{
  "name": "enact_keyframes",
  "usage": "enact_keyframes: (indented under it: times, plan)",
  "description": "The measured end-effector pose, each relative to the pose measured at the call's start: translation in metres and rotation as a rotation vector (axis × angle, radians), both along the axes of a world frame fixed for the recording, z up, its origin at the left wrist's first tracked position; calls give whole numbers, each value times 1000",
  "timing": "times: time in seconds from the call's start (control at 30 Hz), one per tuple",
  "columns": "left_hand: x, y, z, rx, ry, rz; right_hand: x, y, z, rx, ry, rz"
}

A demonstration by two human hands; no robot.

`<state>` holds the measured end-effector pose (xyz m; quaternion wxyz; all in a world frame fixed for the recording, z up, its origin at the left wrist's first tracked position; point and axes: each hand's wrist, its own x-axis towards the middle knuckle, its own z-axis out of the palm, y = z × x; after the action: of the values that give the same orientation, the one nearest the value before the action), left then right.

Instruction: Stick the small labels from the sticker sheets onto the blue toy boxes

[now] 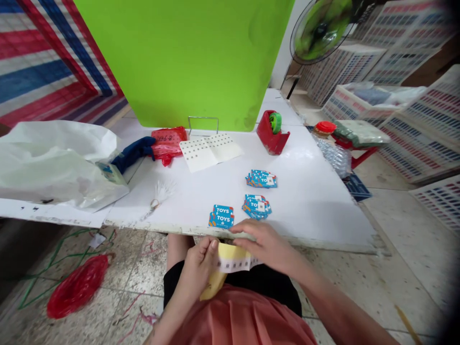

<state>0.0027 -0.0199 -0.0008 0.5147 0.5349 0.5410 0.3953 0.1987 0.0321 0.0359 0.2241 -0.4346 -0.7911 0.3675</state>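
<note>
Sticker strip [233, 265]: smooth paper. Cards [223, 218]: smooth cardboard. Tape dispenser [268, 136]: plastic. Tabletop [309, 201]: smooth, glossy.

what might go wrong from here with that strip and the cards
The left hand grips a printed strip with the right hand close against it, so it might crease. The leftmost TOYS cards lie near the front edge of the table, beside the right hand, and could be brushed off. The fan, if running, might shift the loose sheet.

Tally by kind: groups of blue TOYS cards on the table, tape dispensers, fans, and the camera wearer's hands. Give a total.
Blue card groups: 3 (far group, middle group, near group)
Tape dispenser: 1
Fan: 1
Hands: 2 (left hand, right hand)
Total: 7
</note>
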Motion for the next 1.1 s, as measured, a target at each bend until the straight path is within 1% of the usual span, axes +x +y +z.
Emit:
enact_keyframes:
  times: [0.1,0.17,0.23,0.3,0.4,0.6,0.7,0.77,0.8,0.87,0.93,1.03,1.1]
  plan:
    - [2,-2,-4,-79,-118,26,-18,-19,-10,-20,23,-10]
    - [1,-4,-5,-148,-204,4,-24,-23,-17,-44,44,-34]
    - [-1,-7,-6,-209,-263,-35,-26,-24,-23,-30,65,-49]
    - [-3,-8,-6,-239,-298,-54,-27,-25,-26,53,87,-59]
    - [-4,-9,-8,-253,-364,-27,-32,-28,-27,222,81,-77]
    - [3,-10,-14,-318,-532,26,-43,-42,-27,495,-131,-134]
    - [5,-10,-14,-343,-613,55,-47,-47,-28,586,-189,-130]
    - [5,-11,-11,-352,-620,60,-48,-47,-29,576,-172,-131]
    - [5,-11,-9,-353,-608,41,-48,-46,-29,551,-153,-137]
    - [4,-11,-5,-337,-567,-31,-48,-44,-29,497,-133,-149]
    - [4,-11,-3,-297,-519,-92,-47,-44,-30,483,-164,-135]
    - [3,-10,-7,-217,-437,-86,-48,-47,-32,485,-247,-63]
    - [2,-10,-14,-175,-361,-66,-49,-50,-31,427,-229,-57]
